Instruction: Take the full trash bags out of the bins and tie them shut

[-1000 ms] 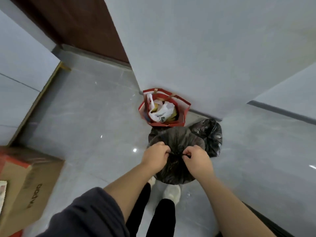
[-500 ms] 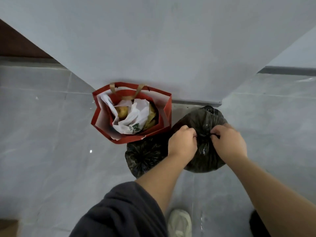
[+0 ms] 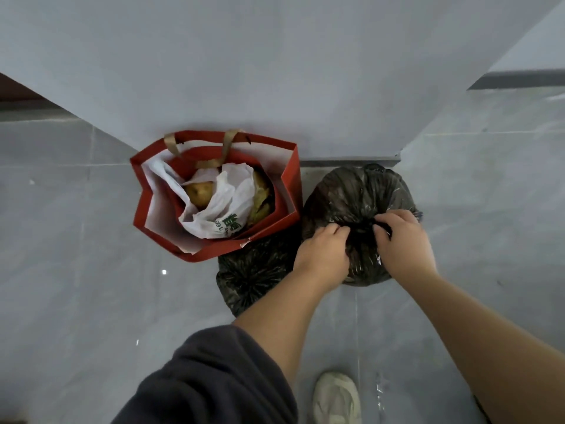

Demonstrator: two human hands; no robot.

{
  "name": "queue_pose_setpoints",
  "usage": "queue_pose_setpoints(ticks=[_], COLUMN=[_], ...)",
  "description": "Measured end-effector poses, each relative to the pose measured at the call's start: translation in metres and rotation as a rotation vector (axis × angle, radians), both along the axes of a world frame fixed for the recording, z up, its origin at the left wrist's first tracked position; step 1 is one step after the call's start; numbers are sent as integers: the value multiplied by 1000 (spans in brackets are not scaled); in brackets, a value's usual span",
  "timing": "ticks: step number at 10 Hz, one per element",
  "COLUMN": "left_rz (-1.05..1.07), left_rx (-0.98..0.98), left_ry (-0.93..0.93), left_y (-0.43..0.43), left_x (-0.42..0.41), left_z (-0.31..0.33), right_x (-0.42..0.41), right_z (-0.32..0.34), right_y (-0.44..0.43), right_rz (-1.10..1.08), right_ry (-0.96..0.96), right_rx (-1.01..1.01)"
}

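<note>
A full black trash bag (image 3: 354,194) sits on the grey floor at the foot of a wall corner. My left hand (image 3: 321,255) and my right hand (image 3: 403,243) each pinch a gathered end of its mouth, one on either side of the bunched top in the middle. A second black trash bag (image 3: 253,273), gathered shut at its top, lies just to the left, partly under my left forearm.
A red paper carrier bag (image 3: 287,191) stands open against the wall, holding a white plastic bag and yellowish waste. The light wall (image 3: 275,71) juts out as a corner right behind the bags. My white shoe (image 3: 336,399) is on the tiled floor below.
The bag in my hands has come down to the floor beside the wall corner. My view has closed in on the bags. Both hands still hold its gathered top.
</note>
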State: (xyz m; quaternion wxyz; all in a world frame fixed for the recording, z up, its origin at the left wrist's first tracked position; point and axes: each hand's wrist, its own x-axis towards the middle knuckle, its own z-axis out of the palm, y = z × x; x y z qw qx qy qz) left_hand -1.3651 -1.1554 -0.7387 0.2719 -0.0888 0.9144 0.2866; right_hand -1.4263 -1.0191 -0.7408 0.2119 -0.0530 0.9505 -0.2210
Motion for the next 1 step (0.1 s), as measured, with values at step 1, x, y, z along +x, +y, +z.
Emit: queue_pose_setpoints(ticks=[1], left_rz=[-74], left_rx=[-51], left_ry=[14], left_y=[-16], left_x=[15], left_z=[33], right_x=[6], right_z=[35], right_y=[-12], right_rz=[-19], right_ry=[-47], right_rx=[-17])
